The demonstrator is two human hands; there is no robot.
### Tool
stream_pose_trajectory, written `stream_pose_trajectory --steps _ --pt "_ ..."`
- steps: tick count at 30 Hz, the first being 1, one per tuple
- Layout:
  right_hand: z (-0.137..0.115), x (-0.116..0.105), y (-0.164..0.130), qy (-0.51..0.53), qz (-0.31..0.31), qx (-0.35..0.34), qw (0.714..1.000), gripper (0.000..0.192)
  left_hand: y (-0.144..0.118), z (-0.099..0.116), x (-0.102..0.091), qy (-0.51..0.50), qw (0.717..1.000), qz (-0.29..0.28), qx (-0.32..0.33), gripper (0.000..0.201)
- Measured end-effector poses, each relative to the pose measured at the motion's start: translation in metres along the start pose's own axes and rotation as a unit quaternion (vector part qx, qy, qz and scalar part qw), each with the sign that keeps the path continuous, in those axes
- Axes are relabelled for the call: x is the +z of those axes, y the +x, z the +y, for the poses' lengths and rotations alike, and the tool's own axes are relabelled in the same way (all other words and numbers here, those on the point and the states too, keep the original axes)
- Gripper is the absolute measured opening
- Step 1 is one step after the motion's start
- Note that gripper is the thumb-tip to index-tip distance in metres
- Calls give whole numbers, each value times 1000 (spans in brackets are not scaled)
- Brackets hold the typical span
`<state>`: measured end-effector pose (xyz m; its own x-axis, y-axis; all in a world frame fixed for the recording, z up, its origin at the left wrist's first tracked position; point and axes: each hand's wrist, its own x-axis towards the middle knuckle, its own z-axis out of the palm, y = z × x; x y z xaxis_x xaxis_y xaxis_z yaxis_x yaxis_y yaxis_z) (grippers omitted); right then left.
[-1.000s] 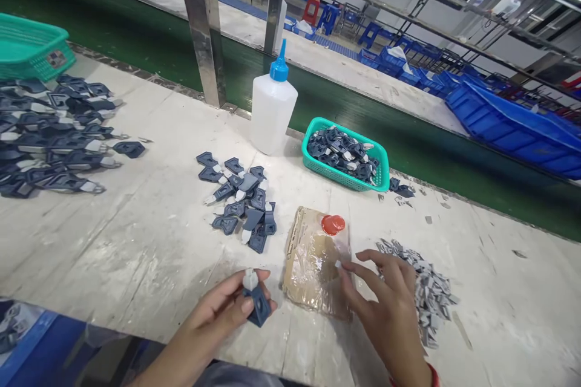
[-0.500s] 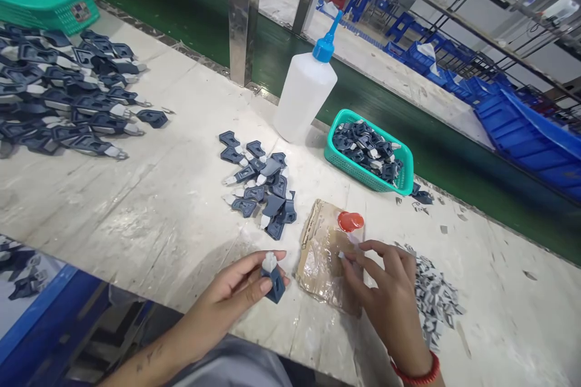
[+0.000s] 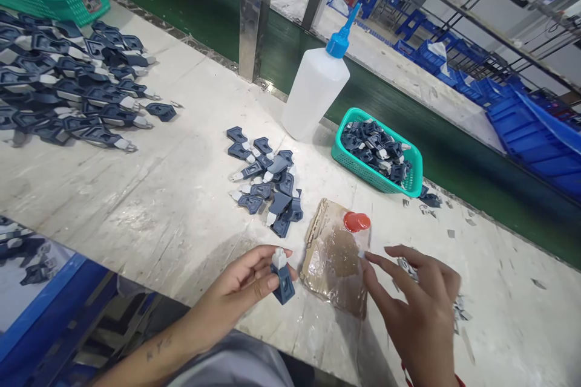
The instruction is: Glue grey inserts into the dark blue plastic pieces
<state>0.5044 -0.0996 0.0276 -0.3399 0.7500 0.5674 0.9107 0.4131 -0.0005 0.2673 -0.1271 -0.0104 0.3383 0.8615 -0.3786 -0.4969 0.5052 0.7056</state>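
Note:
My left hand (image 3: 240, 290) pinches a dark blue plastic part with a white tip (image 3: 282, 278), held upright just above the white table's near edge. My right hand (image 3: 420, 302) hovers with fingers spread, and thumb and forefinger pinch a tiny white piece (image 3: 362, 254) over the right edge of a cardboard pad covered in clear tape (image 3: 336, 260). A red cap (image 3: 356, 221) rests on the pad's far corner. A heap of small grey-white pieces (image 3: 458, 307) lies mostly hidden behind my right hand.
A small pile of blue parts (image 3: 267, 181) lies beyond the pad. A white squeeze bottle with a blue nozzle (image 3: 318, 87) and a teal basket of parts (image 3: 376, 160) stand farther back. Many finished parts (image 3: 68, 91) cover the left. A green conveyor (image 3: 218, 18) runs behind.
My right hand has drawn back to the right, off the pad's middle, toward the grey pieces. The left hand keeps its part. The camera view has shifted left and down.

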Motion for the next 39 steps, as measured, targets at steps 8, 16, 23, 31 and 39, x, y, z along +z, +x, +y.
stream_pose_trajectory --steps 8,16,23,31,39 --pt "-4 11 -5 4 9 15 1000 8 -3 -3 -1 15 1000 -22 -17 20" --pt "-13 9 -9 12 19 35 999 10 -1 0 0 84 996 -30 -14 14" --pt "-66 5 -15 152 9 41 988 15 -3 4 7 95 995 -21 -7 16" --pt "-83 19 -23 201 4 75 977 14 -2 2 4 105 994 -37 1 16" --pt "-93 20 -23 165 -12 38 986 14 -4 2 8 157 987 -1 35 18"
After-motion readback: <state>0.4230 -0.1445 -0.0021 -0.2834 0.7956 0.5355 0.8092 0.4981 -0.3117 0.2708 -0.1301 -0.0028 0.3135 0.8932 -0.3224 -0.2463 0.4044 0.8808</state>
